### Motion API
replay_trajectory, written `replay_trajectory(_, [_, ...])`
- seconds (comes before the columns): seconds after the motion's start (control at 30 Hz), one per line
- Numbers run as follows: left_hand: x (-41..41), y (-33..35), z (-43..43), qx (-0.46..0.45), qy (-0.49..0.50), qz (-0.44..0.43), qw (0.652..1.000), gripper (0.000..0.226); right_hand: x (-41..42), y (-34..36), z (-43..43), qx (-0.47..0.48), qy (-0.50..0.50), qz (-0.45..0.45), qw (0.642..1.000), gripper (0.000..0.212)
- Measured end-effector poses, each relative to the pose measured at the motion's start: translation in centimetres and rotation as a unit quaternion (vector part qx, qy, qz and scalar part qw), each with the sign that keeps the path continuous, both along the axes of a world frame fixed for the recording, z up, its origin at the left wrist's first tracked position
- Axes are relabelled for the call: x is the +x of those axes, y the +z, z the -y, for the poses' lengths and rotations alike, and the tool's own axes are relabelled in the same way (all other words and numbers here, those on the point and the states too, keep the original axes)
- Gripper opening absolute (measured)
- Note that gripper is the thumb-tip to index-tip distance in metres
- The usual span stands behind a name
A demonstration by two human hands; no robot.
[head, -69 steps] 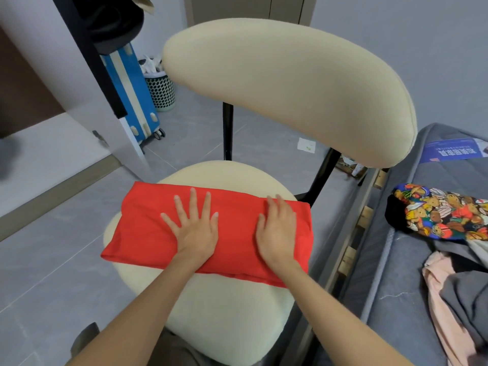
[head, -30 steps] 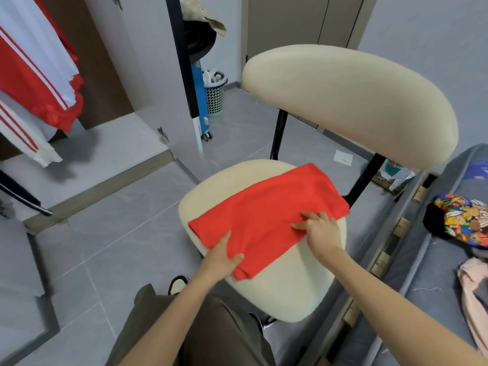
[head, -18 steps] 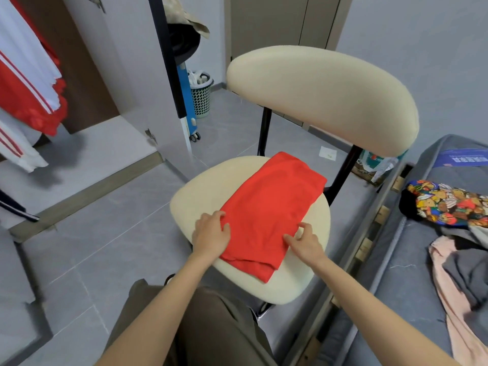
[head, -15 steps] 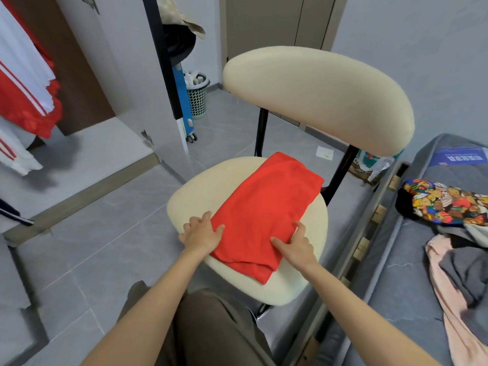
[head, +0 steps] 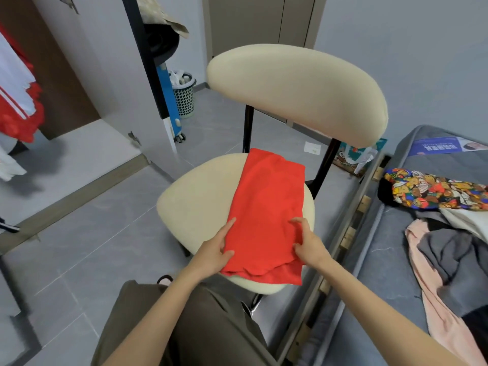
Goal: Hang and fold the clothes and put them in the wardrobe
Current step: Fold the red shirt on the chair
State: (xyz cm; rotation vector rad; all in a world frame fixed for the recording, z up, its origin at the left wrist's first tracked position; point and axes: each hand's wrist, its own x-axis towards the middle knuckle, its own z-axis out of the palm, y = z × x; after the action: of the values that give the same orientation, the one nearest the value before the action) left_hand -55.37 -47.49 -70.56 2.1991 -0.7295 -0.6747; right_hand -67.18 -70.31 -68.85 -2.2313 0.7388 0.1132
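Observation:
A folded red garment (head: 266, 207) lies lengthwise on the cream seat of a chair (head: 200, 191), its near end hanging a little over the front edge. My left hand (head: 215, 250) grips the garment's near left edge, thumb on top and fingers under the cloth. My right hand (head: 307, 243) pinches the near right edge with curled fingers. At the far left the wardrobe (head: 63, 83) stands open, with a red and white garment (head: 18, 101) hanging inside.
A bed (head: 390, 260) on the right carries a patterned garment (head: 433, 190), a pink one (head: 433, 286) and a grey one (head: 454, 257). The open wardrobe door (head: 116, 75) stands left of the chair. A blue suitcase (head: 169, 101) and a mesh bin (head: 183, 93) stand behind it.
The red garment has been turned from crosswise to lengthwise on the seat. My hands went from pressing flat on it to gripping its near edges.

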Motion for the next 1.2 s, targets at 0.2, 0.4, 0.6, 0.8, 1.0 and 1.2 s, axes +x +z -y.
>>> replay_trajectory(0.2, [-3.2,-1.1,-0.9,0.095,-0.096,0.17,0.976,0.064,-4.2,0.2,-1.3,-0.233,0.106,-0.03,0.966,0.062])
replay_trajectory(0.4, [-3.0,-1.7,-1.8,0.209,-0.262,0.291,0.896,0.109,-7.5,-2.6,-3.6,-0.3,0.311,-0.052,0.9,0.084])
replay_trajectory(0.6, [-2.8,-1.4,-1.4,0.24,-0.273,0.33,0.871,0.096,-7.2,-3.7,-3.9,-0.382,0.28,0.03,0.88,0.09])
replay_trajectory(0.8, [-2.5,-1.2,-1.5,0.209,-0.266,0.296,0.893,0.071,-7.4,-3.2,-1.9,-0.338,0.299,0.112,0.885,0.064])
replay_trajectory(1.0, [-2.3,-0.3,-2.0,0.065,-0.198,0.194,0.959,0.039,-7.0,-0.8,-1.2,-0.175,0.228,0.105,0.952,0.028])
replay_trajectory(1.2, [-3.9,1.9,-1.8,-0.122,0.027,0.121,0.985,0.022,-7.6,1.8,-2.4,0.03,0.066,0.149,0.986,0.012])
